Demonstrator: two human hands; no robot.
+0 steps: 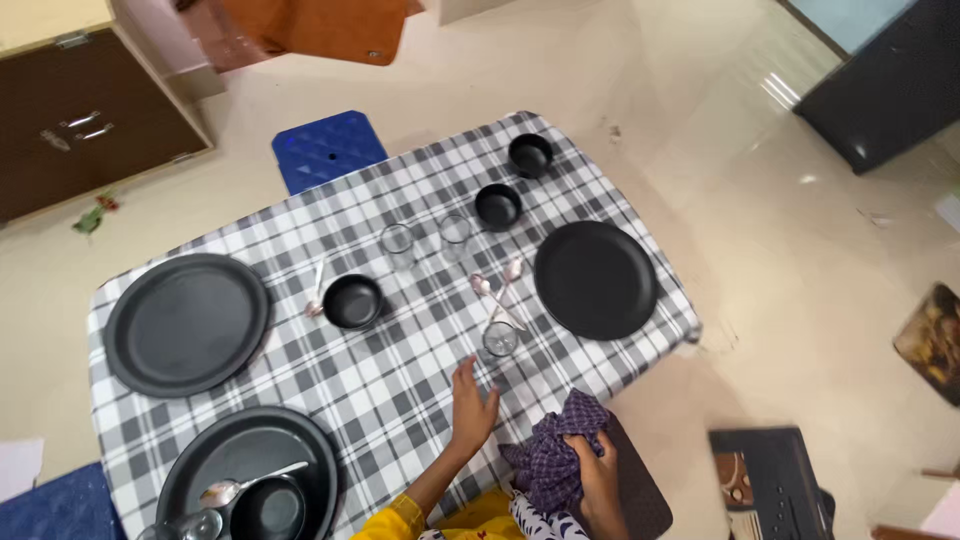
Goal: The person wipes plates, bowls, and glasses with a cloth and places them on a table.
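Left hand [470, 405] open, fingers spread flat on the checked cloth of the worktop [420, 350], just near of a small clear glass [500, 339]. Right hand [592, 462] closed around a bunched purple cloth [556, 446] at the near edge, over a dark brown stool seat [645, 495]. Beyond the glass, two spoons [497, 285] crossed, a black plate [595, 279] to the right. Farther off, two more glasses [428, 240] side by side and two black bowls [513, 180] toward the far right corner. Centre: another black bowl [352, 301] with a spoon [316, 292] just left of it. Left side: a large black plate [186, 322]; near left, a black plate [240, 450] carrying a bowl, spoon and glass. On the floor, a blue stool [328, 148] at the far side. No packages or labels legible.
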